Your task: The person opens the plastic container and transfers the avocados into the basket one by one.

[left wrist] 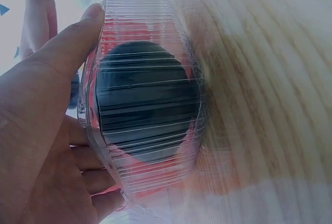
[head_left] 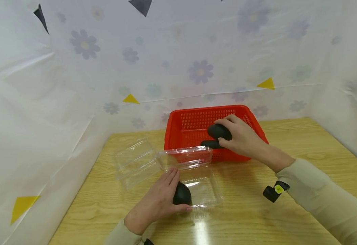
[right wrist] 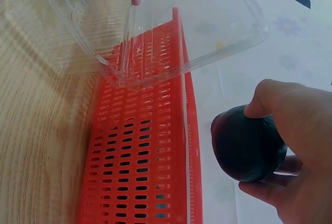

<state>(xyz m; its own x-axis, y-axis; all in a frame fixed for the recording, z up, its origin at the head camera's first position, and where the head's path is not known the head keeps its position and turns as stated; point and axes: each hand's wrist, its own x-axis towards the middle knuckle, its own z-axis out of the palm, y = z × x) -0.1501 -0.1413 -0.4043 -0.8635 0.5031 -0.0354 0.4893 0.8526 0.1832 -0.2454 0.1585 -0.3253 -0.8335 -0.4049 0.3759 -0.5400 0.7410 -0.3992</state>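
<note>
My right hand (head_left: 238, 134) grips a dark avocado (right wrist: 248, 143) over the red basket (head_left: 175, 127), thumb on one side and fingers on the other. Below it a second dark avocado (head_left: 210, 144) lies in the basket, partly hidden by the hand. My left hand (head_left: 160, 195) lies across the left end of a clear plastic clamshell box (head_left: 200, 185), fingers straight toward the hinge and thumb along the front edge. Inside that end sits another avocado (left wrist: 148, 99), seen through the ribbed wall in the left wrist view. The box's clear lid (head_left: 184, 156) stands raised against the basket's front.
More clear plastic packaging (head_left: 135, 161) lies left of the box on the wooden table (head_left: 252, 211). The basket stands close to the back wall, which is covered by a flowered white sheet (head_left: 166, 51). A black wrist camera (head_left: 274, 190) hangs at the right sleeve.
</note>
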